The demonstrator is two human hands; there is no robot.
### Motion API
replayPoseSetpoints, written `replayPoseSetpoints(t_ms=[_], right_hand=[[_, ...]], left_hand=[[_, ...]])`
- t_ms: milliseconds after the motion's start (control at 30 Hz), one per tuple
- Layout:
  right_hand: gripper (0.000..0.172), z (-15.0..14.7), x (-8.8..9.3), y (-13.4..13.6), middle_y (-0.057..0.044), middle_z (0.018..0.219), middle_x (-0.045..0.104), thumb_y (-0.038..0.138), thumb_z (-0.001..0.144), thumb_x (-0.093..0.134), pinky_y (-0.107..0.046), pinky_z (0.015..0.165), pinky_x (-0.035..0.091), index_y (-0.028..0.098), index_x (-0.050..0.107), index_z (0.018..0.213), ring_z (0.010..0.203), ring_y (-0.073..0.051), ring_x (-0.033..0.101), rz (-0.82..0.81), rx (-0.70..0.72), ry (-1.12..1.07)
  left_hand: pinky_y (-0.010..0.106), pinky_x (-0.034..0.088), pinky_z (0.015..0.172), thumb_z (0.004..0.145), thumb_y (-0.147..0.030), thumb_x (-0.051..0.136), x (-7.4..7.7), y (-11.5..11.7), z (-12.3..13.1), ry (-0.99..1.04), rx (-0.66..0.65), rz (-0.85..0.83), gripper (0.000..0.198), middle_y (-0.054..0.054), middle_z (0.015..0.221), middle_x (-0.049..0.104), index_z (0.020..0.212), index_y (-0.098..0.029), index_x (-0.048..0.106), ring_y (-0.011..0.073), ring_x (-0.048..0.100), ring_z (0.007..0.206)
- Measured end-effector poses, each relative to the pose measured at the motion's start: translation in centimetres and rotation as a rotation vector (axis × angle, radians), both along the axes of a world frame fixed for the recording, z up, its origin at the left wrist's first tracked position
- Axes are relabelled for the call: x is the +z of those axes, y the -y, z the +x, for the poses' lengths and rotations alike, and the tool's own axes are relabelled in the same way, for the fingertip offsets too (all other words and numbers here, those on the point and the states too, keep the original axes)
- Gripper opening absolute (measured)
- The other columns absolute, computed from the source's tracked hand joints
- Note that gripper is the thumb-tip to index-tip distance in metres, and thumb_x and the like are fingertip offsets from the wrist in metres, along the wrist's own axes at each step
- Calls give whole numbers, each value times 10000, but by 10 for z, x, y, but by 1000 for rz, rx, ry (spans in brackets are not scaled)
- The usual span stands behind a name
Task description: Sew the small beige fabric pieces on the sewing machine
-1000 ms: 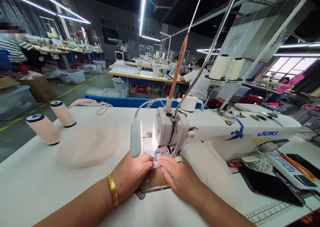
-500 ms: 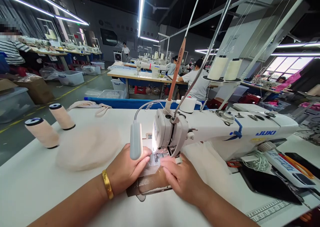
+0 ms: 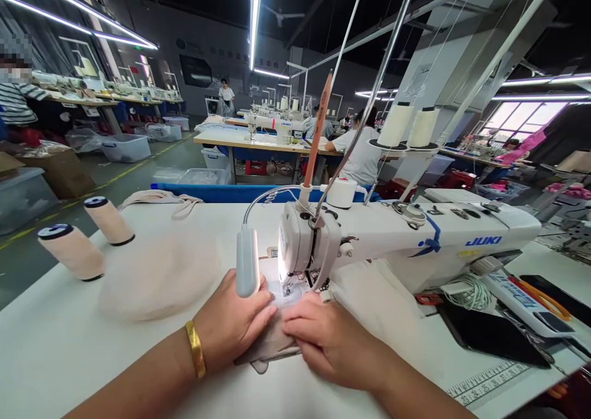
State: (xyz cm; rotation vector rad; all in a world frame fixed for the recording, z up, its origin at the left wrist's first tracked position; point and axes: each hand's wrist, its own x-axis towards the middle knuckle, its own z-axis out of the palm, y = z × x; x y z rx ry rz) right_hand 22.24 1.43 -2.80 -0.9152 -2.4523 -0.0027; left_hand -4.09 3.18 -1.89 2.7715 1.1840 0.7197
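Note:
At the needle of a white JUKI sewing machine (image 3: 305, 247), a piece of thin, sheer beige fabric (image 3: 270, 340) lies over the machine bed. My left hand (image 3: 233, 317) presses on its left side, thumb and fingers together, partly behind the grey lamp head (image 3: 248, 262). On the other side my right hand (image 3: 330, 333) has its bent fingers closed on the fabric, just in front of the presser foot (image 3: 287, 288). The fingertips hide part of the cloth. More pale fabric (image 3: 373, 302) spreads to the right, under the machine arm.
Two peach thread cones (image 3: 74, 253) stand at the table's left edge, near a sheer fabric heap (image 3: 159, 277). Fabric strips (image 3: 159, 199) lie at the back. On the right are a black tablet (image 3: 494, 336), a coiled cord (image 3: 471, 293) and a ruler (image 3: 489, 382). Co-workers sit beyond.
My right hand has shifted slightly left and toward me. The fabric now covers more of the bed between my hands, where a shiny brown surface showed. The view has turned slightly right.

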Motion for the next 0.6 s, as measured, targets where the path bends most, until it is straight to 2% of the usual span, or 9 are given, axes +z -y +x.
replayPoseSetpoints(t_ms=[100, 133, 200, 300, 333, 367, 467, 500, 600], right_hand=[[222, 11, 6, -9, -81, 873, 701, 36, 883, 621, -418, 865, 448, 227, 727, 921, 891, -264, 591, 109, -264, -54], [244, 14, 8, -10, -90, 878, 701, 15, 876, 599, -429, 877, 444, 217, 723, 935, 908, -272, 593, 132, -308, -84], [268, 16, 9, -6, -82, 908, 704, 17, 881, 553, -416, 877, 451, 215, 706, 975, 910, -262, 599, 142, -247, -147], [245, 7, 6, 5, -46, 1004, 713, 79, 882, 547, -357, 871, 470, 230, 668, 1033, 936, -222, 618, 10, 78, -95], [250, 4, 4, 6, -38, 1008, 710, 82, 867, 552, -351, 873, 469, 233, 659, 1036, 947, -220, 617, -29, 121, -45], [256, 2, 2, 6, -36, 987, 705, 68, 843, 551, -355, 871, 464, 231, 655, 1011, 944, -224, 611, -36, 96, -5], [252, 5, 0, 0, -60, 881, 668, -1, 785, 524, -393, 851, 440, 211, 636, 864, 888, -252, 570, 80, -159, 15], [244, 7, 1, -2, -68, 869, 659, -5, 794, 520, -398, 846, 436, 207, 633, 843, 883, -257, 561, 118, -196, -4], [230, 8, 6, 1, -66, 892, 660, 49, 868, 519, -384, 829, 449, 221, 658, 933, 899, -258, 563, 97, -56, -26]], left_hand=[[372, 480, 762, 1053, -357, 424, -1, 5, 5, 2, -5, -94, 398, 85, 1020, 616, 759, -214, 650, 254, 551, 896], [374, 479, 768, 1045, -362, 445, 1, 7, 7, 3, -25, -127, 396, 81, 1029, 615, 740, -214, 650, 250, 557, 895], [382, 477, 789, 1018, -382, 511, 4, 12, 12, 16, -80, -164, 345, 78, 1045, 620, 765, -221, 682, 257, 572, 928], [394, 474, 820, 992, -393, 582, 6, 16, 15, 42, -142, -178, 239, 71, 1007, 633, 882, -247, 735, 260, 578, 927], [391, 472, 817, 992, -385, 588, 5, 17, 14, 50, -153, -186, 217, 65, 992, 635, 913, -256, 744, 251, 579, 901], [386, 471, 812, 992, -373, 591, 5, 17, 14, 58, -156, -195, 198, 60, 989, 636, 945, -265, 750, 239, 580, 874], [374, 467, 780, 973, -353, 618, 3, 18, 13, 73, -152, -201, 169, 58, 1016, 639, 1044, -287, 756, 232, 579, 857], [373, 463, 767, 962, -352, 633, 3, 18, 14, 72, -159, -197, 165, 58, 1017, 640, 1054, -293, 756, 237, 575, 863], [373, 454, 747, 939, -339, 659, 4, 20, 17, 61, -197, -184, 127, 55, 986, 641, 1010, -291, 752, 249, 564, 868]])
